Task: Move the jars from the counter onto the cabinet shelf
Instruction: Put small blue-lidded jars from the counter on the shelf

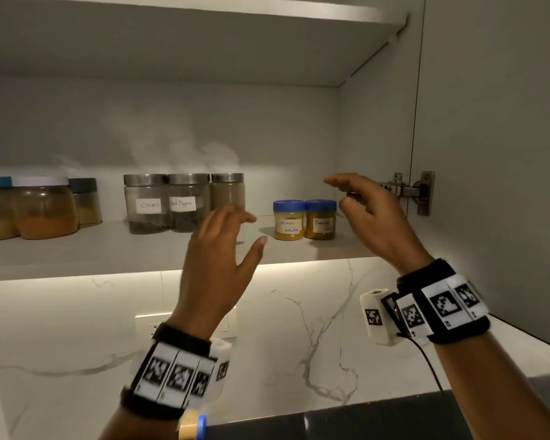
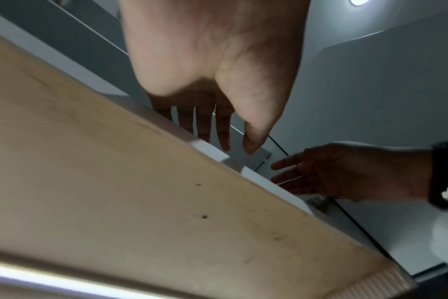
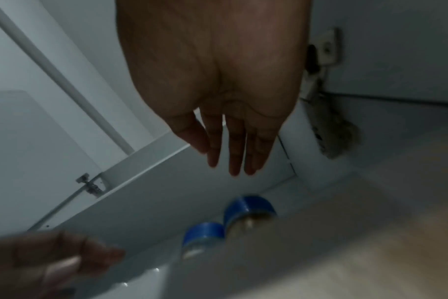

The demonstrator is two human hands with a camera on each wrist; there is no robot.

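Both my left hand [image 1: 218, 249] and right hand [image 1: 373, 214] hover released, holding nothing, flanking two blue-lidded spice jars [image 1: 304, 220] standing touching on the cabinet shelf [image 1: 77, 249].

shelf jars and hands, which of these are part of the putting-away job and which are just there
Part of the job:
- two blue-lidded jars, standing side by side on the cabinet shelf
- left hand and right hand, both empty

Just there:
- steel-lidded jars labelled cloves and black pepper
- larger jars at the left
- door hinge
- wall socket
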